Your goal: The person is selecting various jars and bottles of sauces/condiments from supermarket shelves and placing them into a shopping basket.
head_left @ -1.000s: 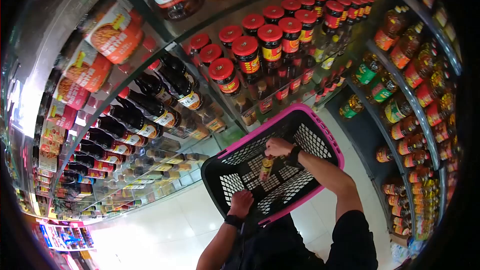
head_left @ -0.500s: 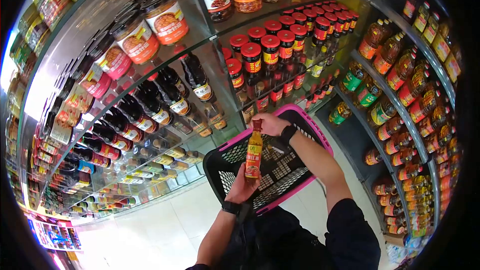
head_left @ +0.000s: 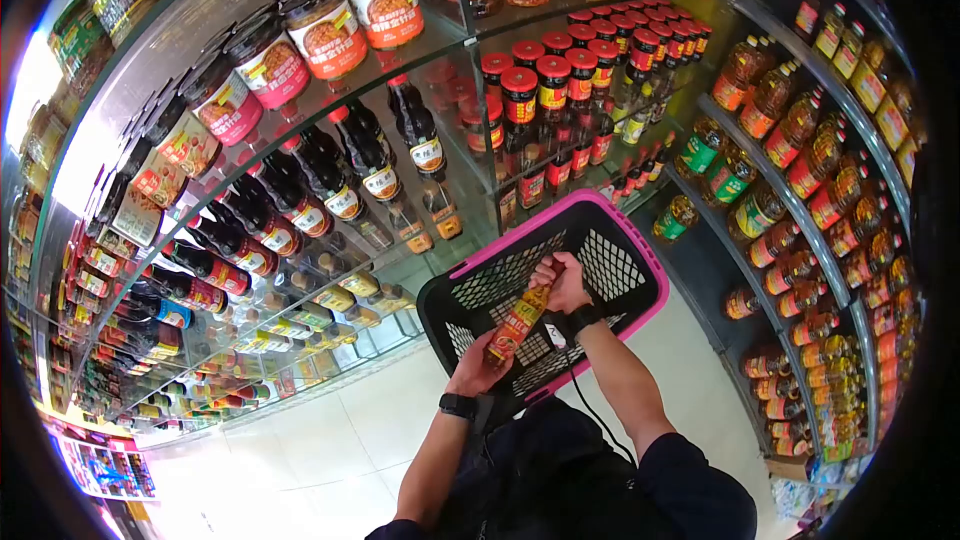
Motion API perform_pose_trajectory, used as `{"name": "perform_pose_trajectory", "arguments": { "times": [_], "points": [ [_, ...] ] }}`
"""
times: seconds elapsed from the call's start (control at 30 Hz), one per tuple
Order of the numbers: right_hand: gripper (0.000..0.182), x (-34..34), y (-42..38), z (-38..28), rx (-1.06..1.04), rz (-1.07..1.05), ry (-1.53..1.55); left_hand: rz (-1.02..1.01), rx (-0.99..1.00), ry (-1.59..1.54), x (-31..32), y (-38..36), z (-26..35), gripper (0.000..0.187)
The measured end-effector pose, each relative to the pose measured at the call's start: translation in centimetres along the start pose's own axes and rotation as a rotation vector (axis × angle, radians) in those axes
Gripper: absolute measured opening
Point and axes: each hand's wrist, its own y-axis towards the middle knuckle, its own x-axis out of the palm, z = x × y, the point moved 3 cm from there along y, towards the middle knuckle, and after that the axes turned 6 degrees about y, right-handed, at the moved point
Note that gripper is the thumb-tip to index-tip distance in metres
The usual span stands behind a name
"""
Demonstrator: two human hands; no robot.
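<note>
A bottle of yellow seasoning oil with a red and yellow label is held tilted in both hands, its neck toward the upper right. My left hand grips its base end. Around the neck and cap, the fingers of my right hand are closed, hiding the cap. Below the bottle is a black shopping basket with a pink rim and lattice walls. A dark cable runs from near my right wrist down to my clothing.
Glass shelves on the left carry dark sauce bottles and large labelled jars. Red-lidded jars stand behind the basket. Racks of cooking oil bottles curve along the right. Pale floor tiles show below.
The bottle has gone from nearly upright to tilted right and sits lower over the basket. My right hand has moved down and right with its neck. The view has shifted slightly.
</note>
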Motion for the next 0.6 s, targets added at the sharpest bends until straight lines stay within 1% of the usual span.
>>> {"name": "perform_pose_trajectory", "arguments": {
  "times": [0.07,0.1,0.17,0.2,0.23,0.3,0.33,0.4,0.43,0.47,0.57,0.6],
  "points": [
    [0.021,0.1,-2.0,0.6,-0.094,0.017,-0.006,-0.028,-0.019,0.025,-0.8,-0.3,-0.6,0.033],
    [0.021,-0.5,-2.7,0.8,-0.107,0.024,-0.003,-0.032,-0.033,0.029,-0.8,-0.6,-0.9,0.033],
    [0.021,-1.3,-4.4,0.8,-0.144,-0.086,-0.011,0.073,-0.061,0.052,-1.2,-1.3,-1.6,0.03],
    [0.022,-1.6,-5.5,0.9,-0.178,0.003,0.003,0.04,-0.07,0.073,-1.2,-1.7,-1.6,0.031],
    [0.021,-2.3,-6.4,1.0,-0.21,0.004,0.065,0.034,-0.08,0.076,-1.3,-2.1,-1.9,0.031],
    [0.02,-3.3,-7.7,1.2,-0.306,0.022,0.095,-0.021,-0.018,-0.024,-0.9,-3.1,-2.3,0.035],
    [0.019,-3.9,-8.6,1.7,-0.364,0.063,0.121,0.065,0.01,-0.022,-1.0,-3.4,-2.5,0.037],
    [0.019,-4.1,-10.3,2.9,-0.475,0.158,0.127,0.045,0.044,-0.033,-1.4,-3.6,-3.1,0.036],
    [0.019,-4.6,-10.8,3.7,-0.422,0.131,0.178,0.029,0.078,-0.039,-1.6,-3.5,-3.1,0.035],
    [0.019,-5.2,-11.4,4.2,-0.446,0.126,0.134,0.004,0.078,-0.068,-2.2,-3.3,-3.6,0.038],
    [0.022,-6.4,-12.0,5.6,-0.434,0.071,0.063,0.04,0.177,-0.088,-5.4,-2.8,-5.0,0.033],
    [0.023,-6.4,-11.9,6.2,-0.379,0.004,0.093,0.039,0.416,0.233,-6.0,-3.8,-5.5,0.026]
  ]
}}
